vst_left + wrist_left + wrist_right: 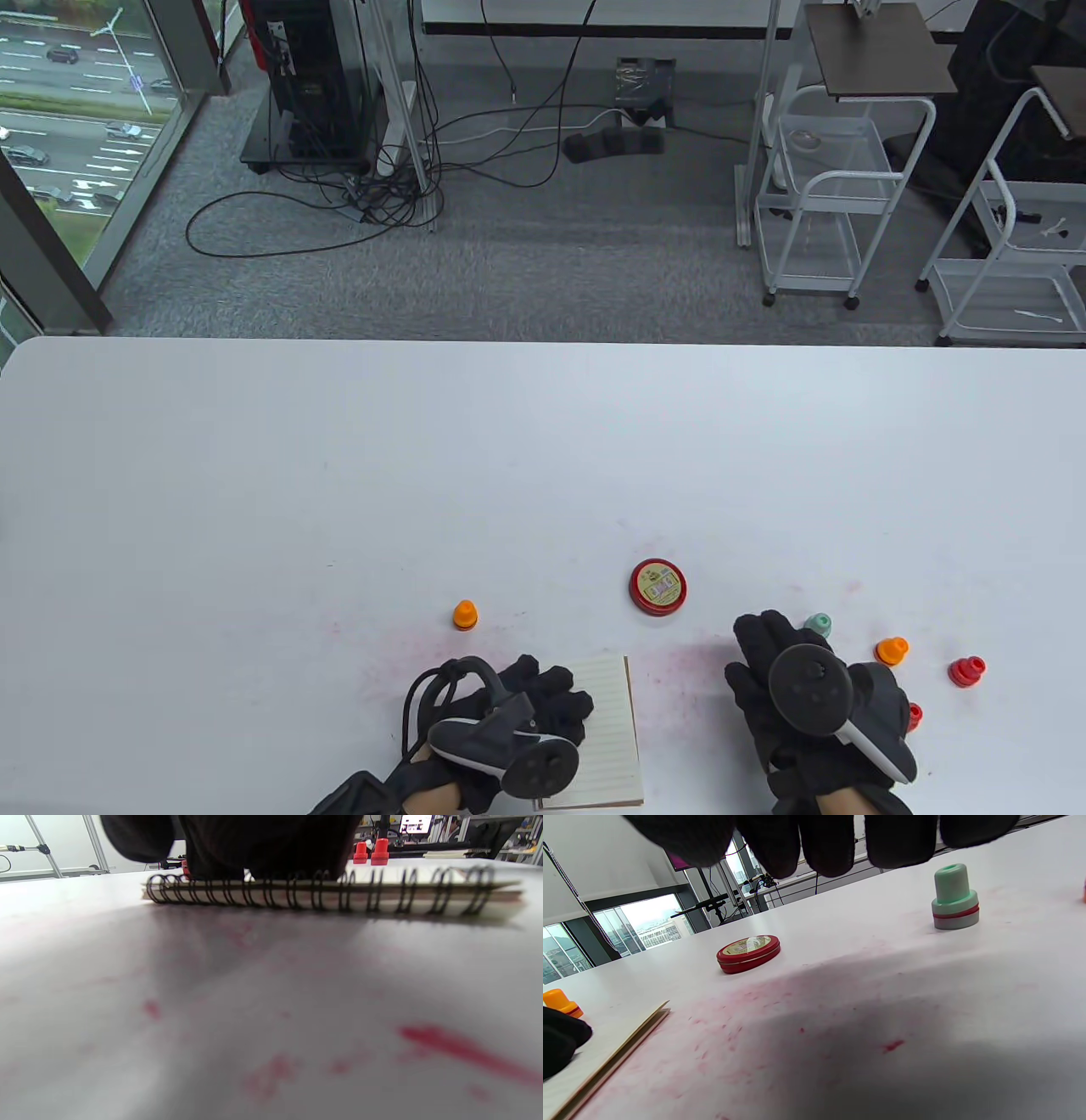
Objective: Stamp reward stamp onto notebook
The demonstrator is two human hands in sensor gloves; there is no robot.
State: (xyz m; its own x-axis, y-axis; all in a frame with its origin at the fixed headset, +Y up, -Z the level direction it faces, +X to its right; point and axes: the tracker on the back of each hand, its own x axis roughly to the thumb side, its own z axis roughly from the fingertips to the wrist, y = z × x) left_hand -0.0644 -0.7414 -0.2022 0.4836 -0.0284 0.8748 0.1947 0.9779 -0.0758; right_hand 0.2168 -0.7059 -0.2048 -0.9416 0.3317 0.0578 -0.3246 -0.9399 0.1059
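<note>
- Notebook (607, 730) first: we see a spiral-bound, lined notebook lying flat on the white table (339, 475) near its near edge; we use it as our landmark.
- Our left hand (526, 705) rests on the notebook's left part with fingers laid flat on the page, gripping nothing; the left wrist view shows the wire spiral (314, 891) facing that camera.
- Our right hand (780, 688) hovers to the right of the notebook, well apart from it, fingers straight and relaxed, holding nothing; in the right wrist view its fingertips (827, 844) hang above the table without touching it.
- A mint-green stamp (818, 626) stands upright beyond the right hand's fingertips, right of the notebook and farther back.
- An orange stamp (892, 651) and a red stamp (966, 671) stand further right of the notebook; another red stamp (914, 717) peeks out by the right wrist.
- A second orange stamp (464, 614) stands just beyond the notebook's far left corner.
- A round red ink-pad tin (657, 586), lid on, sits beyond the notebook's far right corner.
- Pink-red ink smears (742, 1018) stain the table around the notebook.
</note>
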